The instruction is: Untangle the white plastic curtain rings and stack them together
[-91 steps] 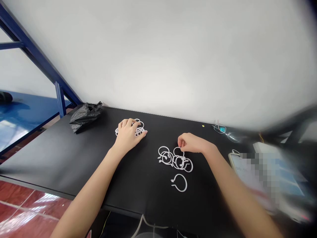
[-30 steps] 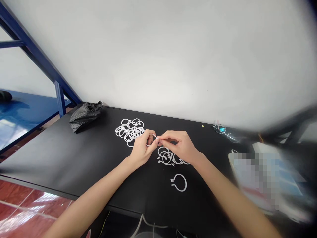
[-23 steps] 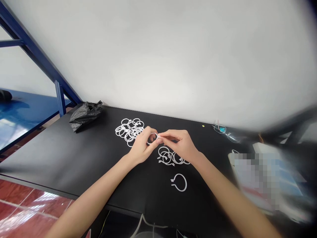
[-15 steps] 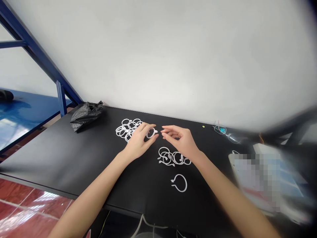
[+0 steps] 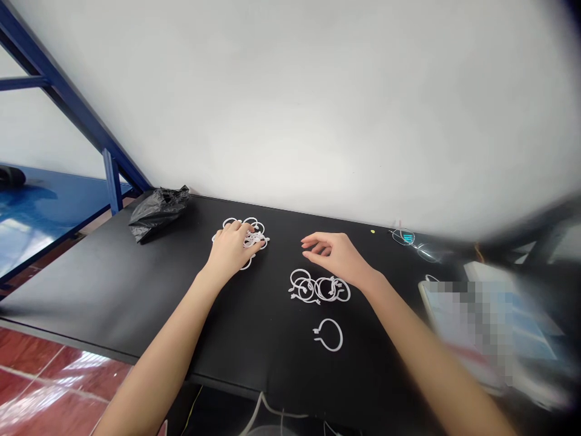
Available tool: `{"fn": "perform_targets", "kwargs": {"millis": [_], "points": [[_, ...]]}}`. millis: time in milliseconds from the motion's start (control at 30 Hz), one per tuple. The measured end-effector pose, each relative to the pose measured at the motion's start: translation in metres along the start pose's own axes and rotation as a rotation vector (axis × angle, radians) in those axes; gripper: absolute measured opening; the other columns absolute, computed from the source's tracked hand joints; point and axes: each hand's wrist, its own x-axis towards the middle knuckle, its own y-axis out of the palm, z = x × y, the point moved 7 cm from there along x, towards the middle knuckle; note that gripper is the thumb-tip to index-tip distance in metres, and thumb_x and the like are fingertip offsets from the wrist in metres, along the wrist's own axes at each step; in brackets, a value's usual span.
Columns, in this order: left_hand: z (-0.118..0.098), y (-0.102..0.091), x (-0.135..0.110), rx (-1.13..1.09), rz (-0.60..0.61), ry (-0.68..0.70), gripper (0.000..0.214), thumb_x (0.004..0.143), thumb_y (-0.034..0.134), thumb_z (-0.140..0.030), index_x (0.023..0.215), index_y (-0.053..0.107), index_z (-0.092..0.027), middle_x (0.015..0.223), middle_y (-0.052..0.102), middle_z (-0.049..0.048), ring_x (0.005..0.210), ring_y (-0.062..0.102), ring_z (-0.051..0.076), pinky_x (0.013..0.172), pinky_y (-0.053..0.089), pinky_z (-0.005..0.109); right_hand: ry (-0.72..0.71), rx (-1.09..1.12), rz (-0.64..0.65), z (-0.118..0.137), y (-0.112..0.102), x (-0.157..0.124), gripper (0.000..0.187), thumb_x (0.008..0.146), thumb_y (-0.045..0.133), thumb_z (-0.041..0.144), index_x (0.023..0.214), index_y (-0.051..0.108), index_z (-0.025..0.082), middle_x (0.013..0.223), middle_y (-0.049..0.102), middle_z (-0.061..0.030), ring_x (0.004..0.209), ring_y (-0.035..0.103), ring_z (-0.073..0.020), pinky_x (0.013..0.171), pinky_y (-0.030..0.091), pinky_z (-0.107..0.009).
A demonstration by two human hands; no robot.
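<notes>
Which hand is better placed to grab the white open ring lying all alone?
Probably the right hand: it's nearer the white open ring, and it looks open, with nothing seen in its grasp. The left hand is farther off, over a pile of white rings.

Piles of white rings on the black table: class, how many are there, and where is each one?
2. The left pile is partly hidden under the left hand; the right pile lies nearer the viewer than the right hand. A single ring lies apart.
</notes>
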Motion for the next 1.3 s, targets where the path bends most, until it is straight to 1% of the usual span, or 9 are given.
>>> {"fn": "perform_targets", "kwargs": {"millis": [167,300,433,567,700,833,967,1133,1300], "points": [[0.007,-0.003,-0.001,-0.015,-0.037,-0.022,0.039,0.084,0.064,-0.053,0.104,0.063,-0.019,0.101,0.065,0.0084,0.104,0.059,0.031,0.084,0.045,0.040,0.026,-0.016,0.014,-0.003,-0.001,0.000,0.021,0.080,0.067,0.023,0.100,0.072,0.019,0.097,0.075,-0.0054,0.077,0.070,-0.0158,0.067,0.055,-0.027],[0.003,-0.004,-0.002,-0.012,-0.089,0.006,0.036,0.085,0.064,-0.049,0.104,0.063,-0.019,0.103,0.064,0.0097,0.104,0.058,0.031,0.084,0.044,0.040,0.094,-0.096,0.150,-0.013,0.010,-0.001,0.014,0.079,0.067,0.023,0.092,0.072,0.018,0.090,0.075,-0.0056,0.073,0.069,-0.0161,0.064,0.053,-0.027],[-0.015,-0.005,-0.005,-0.118,-0.179,0.129,0.025,0.090,0.059,-0.041,0.103,0.062,-0.020,0.101,0.065,0.0082,0.100,0.058,0.028,0.087,0.043,0.041,0.103,-0.123,0.233,-0.021,0.027,0.000,0.010,0.072,0.071,0.016,0.082,0.072,0.018,0.077,0.073,-0.0041,0.065,0.067,-0.0163,0.059,0.051,-0.026],[-0.042,0.001,-0.013,-0.220,-0.142,0.307,0.016,0.094,0.054,-0.034,0.100,0.060,-0.020,0.097,0.063,0.0060,0.095,0.058,0.024,0.092,0.041,0.042,0.091,-0.138,0.239,-0.026,0.038,0.001,0.013,0.070,0.067,0.008,0.077,0.070,0.018,0.069,0.070,-0.0018,0.061,0.065,-0.0154,0.056,0.048,-0.025],[-0.060,0.012,-0.020,-0.228,-0.020,0.411,0.017,0.092,0.057,-0.032,0.103,0.060,-0.019,0.097,0.062,0.0056,0.094,0.057,0.023,0.096,0.040,0.044,0.093,-0.154,0.230,-0.029,0.040,0.000,0.014,0.070,0.063,0.005,0.066,0.065,0.018,0.064,0.068,-0.0010,0.058,0.063,-0.0148,0.054,0.046,-0.024],[-0.061,0.020,-0.021,-0.186,0.057,0.439,0.019,0.088,0.061,-0.026,0.105,0.060,-0.018,0.103,0.061,0.0074,0.101,0.056,0.026,0.098,0.039,0.045,0.105,-0.155,0.199,-0.031,0.034,0.000,0.013,0.074,0.061,0.008,0.067,0.061,0.019,0.065,0.068,-0.0014,0.058,0.063,-0.0145,0.054,0.045,-0.024],[-0.052,0.022,-0.018,-0.152,0.060,0.408,0.018,0.087,0.057,-0.018,0.105,0.060,-0.017,0.103,0.060,0.0079,0.102,0.055,0.026,0.096,0.042,0.045,0.114,-0.135,0.123,-0.027,0.024,0.003,0.009,0.082,0.058,0.015,0.074,0.060,0.019,0.069,0.069,-0.0025,0.059,0.063,-0.0145,0.056,0.047,-0.025],[-0.049,0.018,-0.016,-0.181,0.021,0.390,0.016,0.090,0.052,-0.019,0.104,0.060,-0.019,0.099,0.061,0.0069,0.098,0.056,0.025,0.096,0.041,0.047,0.086,-0.081,0.045,-0.018,0.015,0.004,0.007,0.085,0.057,0.023,0.079,0.058,0.019,0.071,0.069,-0.0014,0.056,0.061,-0.0127,0.057,0.049,-0.026],[-0.058,0.010,-0.019,-0.411,0.006,0.376,0.015,0.092,0.053,-0.025,0.104,0.061,-0.019,0.093,0.061,0.0058,0.091,0.059,0.022,0.090,0.047,0.043,0.046,-0.051,-0.008,-0.010,0.009,0.004,0.009,0.083,0.061,0.027,0.080,0.062,0.019,0.072,0.068,-0.0016,0.061,0.062,-0.0141,0.060,0.050,-0.028]]}}
